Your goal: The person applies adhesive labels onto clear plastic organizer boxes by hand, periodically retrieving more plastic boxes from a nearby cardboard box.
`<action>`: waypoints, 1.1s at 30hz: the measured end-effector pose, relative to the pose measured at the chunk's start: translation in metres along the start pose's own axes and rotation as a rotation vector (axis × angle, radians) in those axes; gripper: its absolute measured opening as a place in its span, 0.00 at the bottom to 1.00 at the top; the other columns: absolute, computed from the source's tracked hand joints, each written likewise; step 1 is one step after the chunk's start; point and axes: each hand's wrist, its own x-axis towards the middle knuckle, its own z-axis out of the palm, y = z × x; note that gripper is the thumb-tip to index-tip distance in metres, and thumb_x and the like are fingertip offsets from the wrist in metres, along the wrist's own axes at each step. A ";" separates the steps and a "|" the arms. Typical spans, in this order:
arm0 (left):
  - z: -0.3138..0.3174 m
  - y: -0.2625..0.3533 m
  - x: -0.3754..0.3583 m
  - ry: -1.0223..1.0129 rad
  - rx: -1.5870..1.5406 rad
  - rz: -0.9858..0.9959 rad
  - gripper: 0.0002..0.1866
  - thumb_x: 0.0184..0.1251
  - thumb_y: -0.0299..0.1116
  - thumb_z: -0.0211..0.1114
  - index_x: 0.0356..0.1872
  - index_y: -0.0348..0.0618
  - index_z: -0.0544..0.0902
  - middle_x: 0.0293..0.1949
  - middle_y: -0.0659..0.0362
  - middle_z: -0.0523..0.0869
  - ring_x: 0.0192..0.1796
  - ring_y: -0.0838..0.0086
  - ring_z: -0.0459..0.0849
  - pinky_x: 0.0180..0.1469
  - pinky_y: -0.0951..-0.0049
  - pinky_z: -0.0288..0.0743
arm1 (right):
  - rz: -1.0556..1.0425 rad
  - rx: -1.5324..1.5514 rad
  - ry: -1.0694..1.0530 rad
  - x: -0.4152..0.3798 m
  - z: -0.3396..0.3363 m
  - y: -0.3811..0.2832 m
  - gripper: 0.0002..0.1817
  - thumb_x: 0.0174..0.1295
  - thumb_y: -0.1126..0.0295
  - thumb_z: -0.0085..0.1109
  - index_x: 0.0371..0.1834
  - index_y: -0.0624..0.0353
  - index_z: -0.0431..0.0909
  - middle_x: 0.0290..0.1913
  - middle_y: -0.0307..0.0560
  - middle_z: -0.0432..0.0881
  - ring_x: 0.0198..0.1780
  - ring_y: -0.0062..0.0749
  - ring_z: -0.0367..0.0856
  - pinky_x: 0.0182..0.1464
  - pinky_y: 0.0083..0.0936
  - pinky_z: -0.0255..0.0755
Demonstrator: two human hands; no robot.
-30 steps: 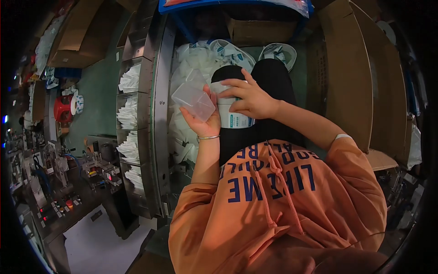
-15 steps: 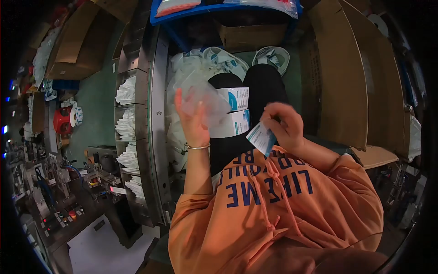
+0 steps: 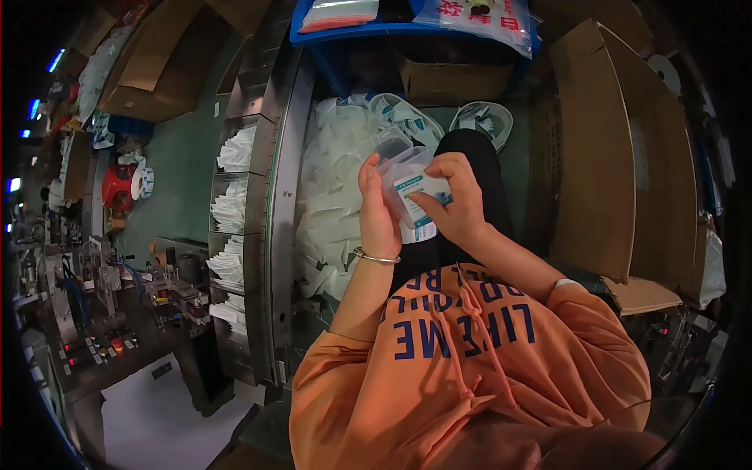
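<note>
My left hand point(image 3: 380, 210) is wrapped along the left side of a translucent plastic box point(image 3: 394, 205), holding it above my lap. Pinched in my right hand point(image 3: 460, 194) is a small white and teal printed card point(image 3: 412, 185), which overlaps the box's face. Below the hands, part of a printed sheet point(image 3: 419, 233) lies on my dark-trousered thigh; the rest is hidden behind the hands. Beyond my left hand spreads a heap of translucent plastic boxes point(image 3: 333, 168).
Two white baskets point(image 3: 507, 125) with printed packets stand past my knees. A blue crate point(image 3: 345, 37) holds bagged items. At left runs a metal rack point(image 3: 261, 200) of white packets. Large cardboard cartons point(image 3: 591, 157) rise on the right. Machinery point(image 3: 102, 282) stands far left.
My two hands have come together over my lap. The card has moved up and left against the box in my left hand. The whole view has shifted slightly.
</note>
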 end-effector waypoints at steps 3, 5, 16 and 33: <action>0.003 -0.001 -0.002 -0.003 0.036 0.035 0.21 0.74 0.46 0.45 0.60 0.46 0.68 0.55 0.57 0.73 0.58 0.71 0.71 0.61 0.70 0.63 | -0.016 -0.022 -0.004 0.000 0.000 -0.001 0.24 0.41 0.77 0.73 0.41 0.61 0.70 0.41 0.49 0.73 0.43 0.39 0.74 0.42 0.26 0.70; 0.004 0.000 -0.003 -0.011 0.060 0.061 0.21 0.75 0.46 0.44 0.60 0.46 0.68 0.56 0.57 0.72 0.59 0.71 0.70 0.62 0.70 0.61 | -0.021 -0.027 -0.007 0.000 0.000 -0.001 0.24 0.41 0.77 0.73 0.41 0.61 0.70 0.41 0.50 0.73 0.43 0.39 0.74 0.42 0.26 0.70; 0.011 0.001 -0.009 -0.014 0.098 0.119 0.21 0.75 0.45 0.43 0.62 0.46 0.66 0.57 0.56 0.71 0.60 0.70 0.69 0.63 0.70 0.59 | -0.071 -0.136 0.021 -0.001 0.001 -0.003 0.24 0.38 0.75 0.73 0.40 0.59 0.72 0.41 0.49 0.74 0.44 0.41 0.73 0.47 0.30 0.66; -0.035 -0.013 0.058 0.106 -0.222 0.070 0.33 0.70 0.60 0.43 0.62 0.42 0.66 0.59 0.54 0.73 0.60 0.60 0.73 0.62 0.58 0.67 | -0.128 -0.198 -0.433 0.013 -0.011 0.078 0.13 0.50 0.72 0.64 0.41 0.51 0.80 0.61 0.46 0.68 0.65 0.47 0.62 0.62 0.43 0.57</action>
